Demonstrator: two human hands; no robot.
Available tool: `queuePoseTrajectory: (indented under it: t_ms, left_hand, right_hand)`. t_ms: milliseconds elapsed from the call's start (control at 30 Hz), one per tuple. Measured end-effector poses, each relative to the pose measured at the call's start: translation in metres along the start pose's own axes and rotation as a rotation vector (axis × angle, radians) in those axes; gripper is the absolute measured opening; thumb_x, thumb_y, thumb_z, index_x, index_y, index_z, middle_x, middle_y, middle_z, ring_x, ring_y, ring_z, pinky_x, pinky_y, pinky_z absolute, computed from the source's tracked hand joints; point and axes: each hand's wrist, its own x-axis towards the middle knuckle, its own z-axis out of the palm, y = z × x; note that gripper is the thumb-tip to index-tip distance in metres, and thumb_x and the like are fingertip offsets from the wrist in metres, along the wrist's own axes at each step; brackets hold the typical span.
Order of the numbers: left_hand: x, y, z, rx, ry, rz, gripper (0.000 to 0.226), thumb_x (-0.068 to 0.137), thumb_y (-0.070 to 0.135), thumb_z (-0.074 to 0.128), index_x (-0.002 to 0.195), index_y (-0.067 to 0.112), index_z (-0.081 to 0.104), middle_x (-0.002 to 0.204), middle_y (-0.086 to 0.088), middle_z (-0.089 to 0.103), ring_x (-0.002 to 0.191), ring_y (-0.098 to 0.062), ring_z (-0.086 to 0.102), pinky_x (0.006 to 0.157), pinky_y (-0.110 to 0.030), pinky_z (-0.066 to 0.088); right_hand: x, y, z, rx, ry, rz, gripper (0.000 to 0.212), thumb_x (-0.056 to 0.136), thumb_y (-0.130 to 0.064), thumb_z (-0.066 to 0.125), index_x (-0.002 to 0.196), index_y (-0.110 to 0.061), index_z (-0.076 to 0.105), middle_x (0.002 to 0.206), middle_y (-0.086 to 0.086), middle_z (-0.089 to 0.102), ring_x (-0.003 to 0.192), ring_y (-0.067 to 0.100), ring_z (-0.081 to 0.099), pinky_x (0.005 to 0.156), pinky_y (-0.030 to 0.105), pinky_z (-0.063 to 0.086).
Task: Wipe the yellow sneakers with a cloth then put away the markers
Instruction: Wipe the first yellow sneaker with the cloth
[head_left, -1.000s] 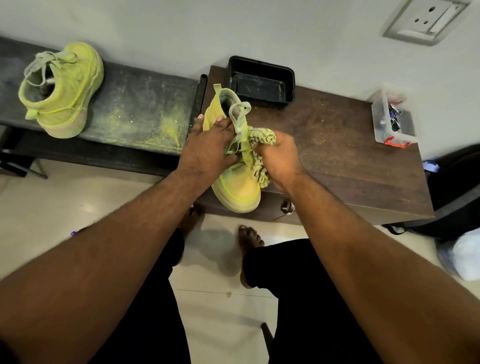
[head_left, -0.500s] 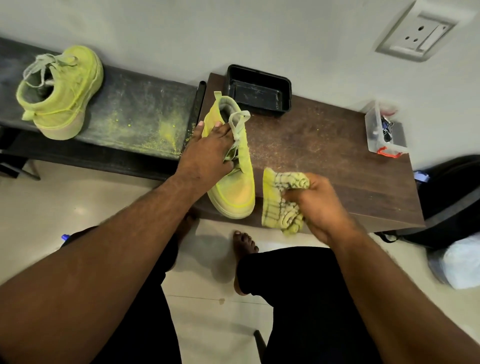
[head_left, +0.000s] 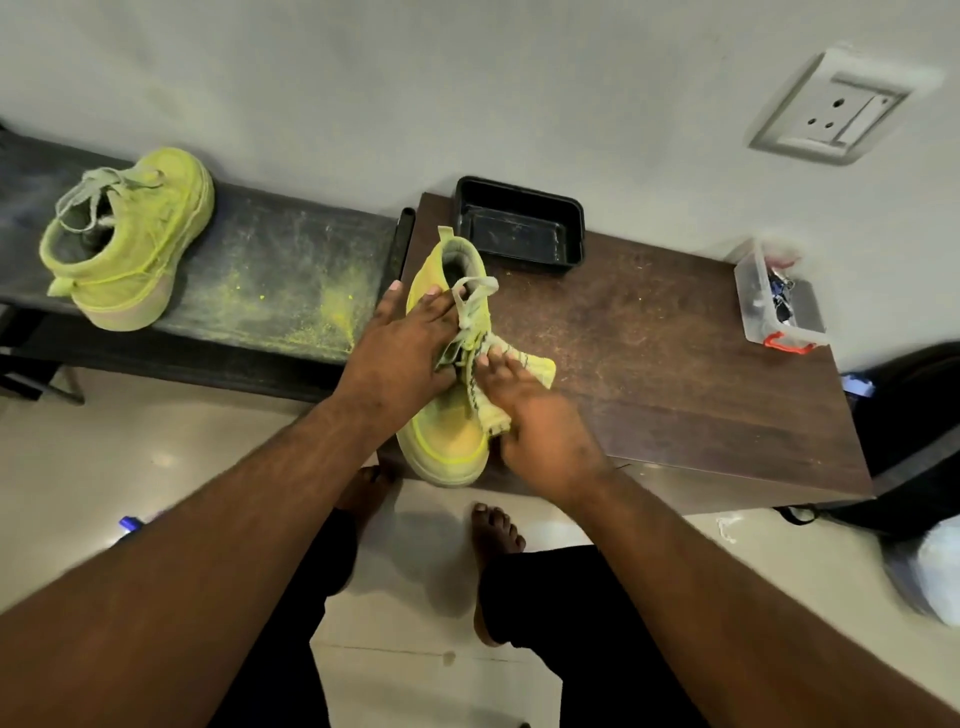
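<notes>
Here two yellow sneakers are showing, along with one cloth, one black tray and one clear plastic box. The nearer sneaker (head_left: 447, 415) is standing on the brown tabletop (head_left: 649, 364) just in front of the black tray (head_left: 519, 231), its long axis running from the tray toward the person, toe at the tabletop's near edge and heel by the tray. The left hand (head_left: 400, 358) is gripping it over the laces, fingers curled around its upper. The right hand (head_left: 540, 431) is clutching the checked yellow cloth (head_left: 498, 384) and pressing it against the sneaker's side. The second sneaker (head_left: 130, 239) is sitting well left of the tray on a dark bench (head_left: 270, 280) that is dusted with yellow powder, toe pointing toward the wall. The clear box (head_left: 769, 306) is resting far right of the tray, by the tabletop's edge. A pale wall (head_left: 363, 78) with a socket plate (head_left: 831, 111) is rising behind the tray, and the floor (head_left: 104, 467) is pale tile.
</notes>
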Motion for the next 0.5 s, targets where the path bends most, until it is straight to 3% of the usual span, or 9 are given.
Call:
queuePoseTrajectory:
  t_ms: [167, 300, 367, 433, 500]
  left_hand:
    - [-0.001, 0.001, -0.001, -0.028, -0.016, 0.0, 0.067, 0.091, 0.031, 0.057, 0.149, 0.018, 0.026, 0.158, 0.002, 0.018, 0.147, -0.013, 0.01, 0.118, -0.038, -0.008]
    - [-0.001, -0.001, -0.001, -0.092, 0.0, -0.002, 0.066, 0.089, 0.028, 0.059, 0.148, 0.017, 0.03, 0.158, 0.001, 0.019, 0.147, -0.014, 0.012, 0.119, -0.037, -0.006]
    - [0.0, -0.003, 0.001, -0.132, 0.012, 0.006, 0.066, 0.088, 0.026, 0.061, 0.147, 0.017, 0.033, 0.159, 0.002, 0.018, 0.146, -0.014, 0.013, 0.118, -0.037, -0.005]
    - [0.001, -0.005, 0.002, -0.181, 0.023, 0.006, 0.066, 0.086, 0.025, 0.063, 0.146, 0.018, 0.035, 0.158, 0.002, 0.019, 0.146, -0.014, 0.014, 0.118, -0.036, -0.005]
    - [0.001, -0.005, 0.002, -0.209, 0.024, 0.001, 0.066, 0.085, 0.024, 0.064, 0.145, 0.019, 0.036, 0.158, 0.003, 0.019, 0.146, -0.015, 0.015, 0.117, -0.035, -0.005]
  right_hand:
    - [-0.032, 0.001, -0.004, -0.226, -0.235, -0.158, 0.086, 0.08, 0.011, 0.044, 0.153, -0.019, 0.011, 0.161, 0.0, 0.003, 0.148, 0.015, 0.002, 0.105, 0.013, -0.001]
    - [-0.05, 0.016, -0.023, -0.195, -0.392, -0.245, 0.078, 0.081, 0.006, 0.049, 0.15, -0.022, 0.027, 0.158, -0.004, 0.019, 0.146, 0.011, 0.015, 0.112, 0.016, 0.012]
    - [-0.05, 0.026, -0.034, -0.046, -0.256, -0.138, 0.07, 0.081, 0.008, 0.049, 0.144, -0.022, 0.039, 0.152, -0.005, 0.033, 0.14, 0.01, 0.031, 0.107, 0.009, 0.02]
    - [-0.038, 0.031, -0.042, 0.178, -0.004, 0.034, 0.064, 0.085, 0.008, 0.051, 0.141, -0.022, 0.043, 0.144, -0.003, 0.046, 0.126, 0.012, 0.05, 0.096, 0.003, 0.032]
    - [-0.02, 0.027, -0.04, 0.322, 0.238, 0.138, 0.064, 0.086, 0.008, 0.051, 0.142, -0.024, 0.042, 0.139, 0.001, 0.052, 0.116, 0.015, 0.059, 0.094, 0.015, 0.045]
